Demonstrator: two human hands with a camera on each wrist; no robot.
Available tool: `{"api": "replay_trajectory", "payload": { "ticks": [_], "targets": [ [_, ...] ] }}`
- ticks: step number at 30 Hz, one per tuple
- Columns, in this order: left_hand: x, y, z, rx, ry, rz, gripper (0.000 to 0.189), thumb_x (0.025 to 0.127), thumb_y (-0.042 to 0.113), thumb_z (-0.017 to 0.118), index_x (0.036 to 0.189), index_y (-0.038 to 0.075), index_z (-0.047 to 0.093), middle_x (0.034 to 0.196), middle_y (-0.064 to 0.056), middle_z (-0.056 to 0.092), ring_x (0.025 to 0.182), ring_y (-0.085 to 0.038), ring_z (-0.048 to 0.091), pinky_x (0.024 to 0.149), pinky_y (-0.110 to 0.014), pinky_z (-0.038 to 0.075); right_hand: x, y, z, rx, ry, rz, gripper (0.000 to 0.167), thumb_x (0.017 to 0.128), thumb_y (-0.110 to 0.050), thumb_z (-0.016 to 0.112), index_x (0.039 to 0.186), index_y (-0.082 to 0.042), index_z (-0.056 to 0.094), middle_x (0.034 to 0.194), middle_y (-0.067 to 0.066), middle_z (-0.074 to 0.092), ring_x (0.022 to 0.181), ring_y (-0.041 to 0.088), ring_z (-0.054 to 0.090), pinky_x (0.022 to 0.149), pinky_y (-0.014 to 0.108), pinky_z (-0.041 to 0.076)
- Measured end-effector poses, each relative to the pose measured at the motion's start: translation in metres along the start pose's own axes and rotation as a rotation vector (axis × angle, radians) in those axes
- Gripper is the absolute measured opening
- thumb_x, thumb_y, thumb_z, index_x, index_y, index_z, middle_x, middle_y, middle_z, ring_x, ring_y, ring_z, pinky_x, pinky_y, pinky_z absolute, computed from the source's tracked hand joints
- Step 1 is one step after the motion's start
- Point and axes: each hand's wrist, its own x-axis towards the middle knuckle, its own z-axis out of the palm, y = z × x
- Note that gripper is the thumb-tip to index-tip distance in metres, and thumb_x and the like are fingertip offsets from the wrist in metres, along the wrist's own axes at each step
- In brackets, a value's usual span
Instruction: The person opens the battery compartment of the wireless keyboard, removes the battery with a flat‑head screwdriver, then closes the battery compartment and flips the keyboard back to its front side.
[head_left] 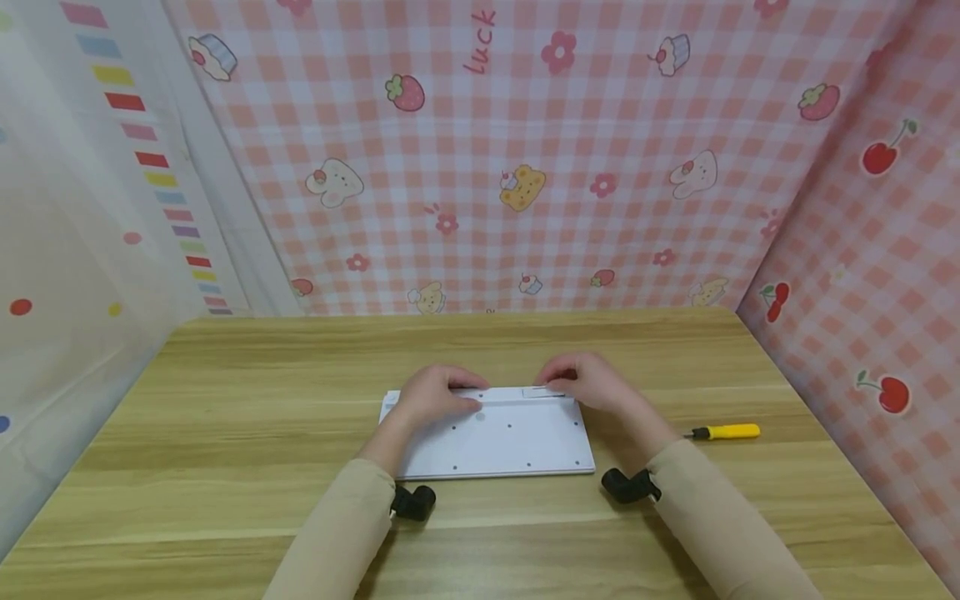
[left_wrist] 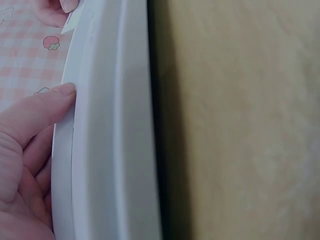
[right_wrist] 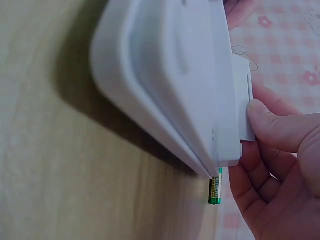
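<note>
A white keyboard (head_left: 510, 442) lies on the table with its screw-dotted underside up. My left hand (head_left: 433, 396) grips its far raised edge, and in the left wrist view the thumb (left_wrist: 55, 102) lies on that edge with the fingers behind it. At the far right part of the same edge, my right hand (head_left: 588, 381) pinches a small white battery cover (right_wrist: 243, 97) between thumb and fingers. The cover sits right at the ridge, partly sticking out past it. A green battery (right_wrist: 215, 189) shows beyond the keyboard's corner in the right wrist view.
A screwdriver with a yellow handle (head_left: 731, 432) lies on the wooden table (head_left: 247, 417), to the right of the right forearm. Pink checked cloth (head_left: 480, 242) hangs behind the table and along its right side. A pale curtain (head_left: 82, 292) hangs on the left.
</note>
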Motion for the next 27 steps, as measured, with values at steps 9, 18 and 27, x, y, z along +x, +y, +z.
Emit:
{"api": "replay_trajectory", "payload": {
  "ticks": [9, 18, 27],
  "targets": [
    [-0.0002, 0.0011, -0.0012, -0.023, -0.005, -0.006, 0.023, 0.082, 0.02, 0.082, 0.104, 0.026, 0.079, 0.108, 0.008, 0.072, 0.107, -0.014, 0.064, 0.098, -0.039, 0.046, 0.0001, -0.0023, 0.0004, -0.03, -0.014, 0.003, 0.017, 0.093, -0.001, 0.066, 0.095, -0.013, 0.078, 0.098, 0.0, 0.071, 0.089, 0.017, 0.06, 0.082, 0.035, 0.049],
    [0.0015, 0.0026, -0.0002, -0.017, 0.006, -0.009, 0.023, 0.081, 0.018, 0.083, 0.103, 0.025, 0.079, 0.105, 0.008, 0.073, 0.105, -0.014, 0.065, 0.097, -0.039, 0.047, -0.0013, 0.0011, 0.0003, -0.049, -0.021, -0.021, 0.012, 0.09, -0.005, 0.072, 0.095, -0.014, 0.077, 0.098, -0.001, 0.07, 0.086, 0.017, 0.058, 0.077, 0.033, 0.049],
    [0.0018, 0.003, 0.0001, -0.008, 0.02, 0.017, 0.024, 0.08, 0.016, 0.084, 0.102, 0.022, 0.08, 0.104, 0.007, 0.074, 0.103, -0.014, 0.066, 0.095, -0.036, 0.048, -0.0033, 0.0053, -0.0003, -0.044, -0.033, -0.076, 0.016, 0.086, -0.005, 0.076, 0.099, -0.015, 0.078, 0.098, -0.001, 0.066, 0.085, 0.018, 0.055, 0.076, 0.033, 0.048]
  ]
}}
